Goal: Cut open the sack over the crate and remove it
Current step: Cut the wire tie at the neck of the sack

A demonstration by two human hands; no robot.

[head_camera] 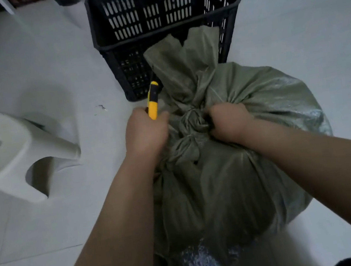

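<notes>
The green sack sits on the floor, centre to lower frame, just below the black crate. Its tied neck lies between both grips, tail pointing up-frame. The left grip clenches a yellow knife; the right grip bunches fabric beside it.

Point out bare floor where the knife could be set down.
Bare floor lies between stool and crate, and right of the crate. Crowded at the sack's tied neck, where the left hand with the knife and right hand meet.
</notes>
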